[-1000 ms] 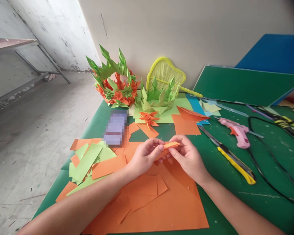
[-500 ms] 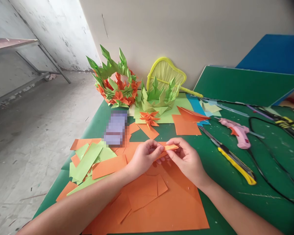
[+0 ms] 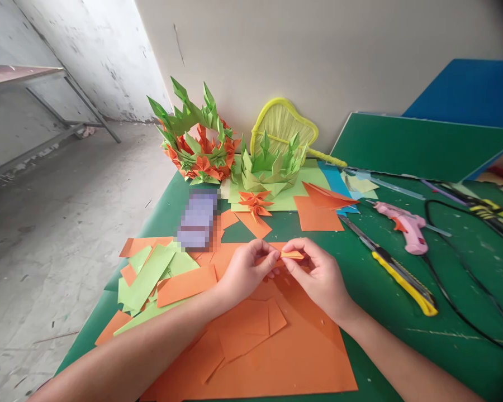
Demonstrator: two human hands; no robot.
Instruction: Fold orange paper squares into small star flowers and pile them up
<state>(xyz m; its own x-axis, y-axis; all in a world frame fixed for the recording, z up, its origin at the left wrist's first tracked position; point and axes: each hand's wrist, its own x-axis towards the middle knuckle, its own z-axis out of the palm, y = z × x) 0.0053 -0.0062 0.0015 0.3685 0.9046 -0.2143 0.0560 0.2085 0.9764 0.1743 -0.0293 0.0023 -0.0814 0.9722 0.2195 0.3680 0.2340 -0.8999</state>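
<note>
A small folded piece of orange paper (image 3: 292,255) is pinched between my two hands, above a large orange sheet (image 3: 310,357). My left hand (image 3: 248,268) grips its left end with thumb and fingers. From the other side my right hand (image 3: 316,268) holds it, thumb below and index finger above. Part of the folded paper is hidden behind my fingers. Loose orange pieces (image 3: 251,321) lie on the large sheet under my wrists. Beyond my hands sits a folded orange paper flower (image 3: 255,202).
Green and orange strips (image 3: 151,279) are piled at left. A yellow utility knife (image 3: 404,282) and a pink glue gun (image 3: 404,226) with a black cord lie at right. Behind stand a green paper crown (image 3: 272,167), an orange-green one (image 3: 201,139) and a yellow fan (image 3: 283,125).
The folded orange paper looks narrower and more pointed at its right end. My right-hand fingers have shifted slightly left along it; my left hand has barely moved.
</note>
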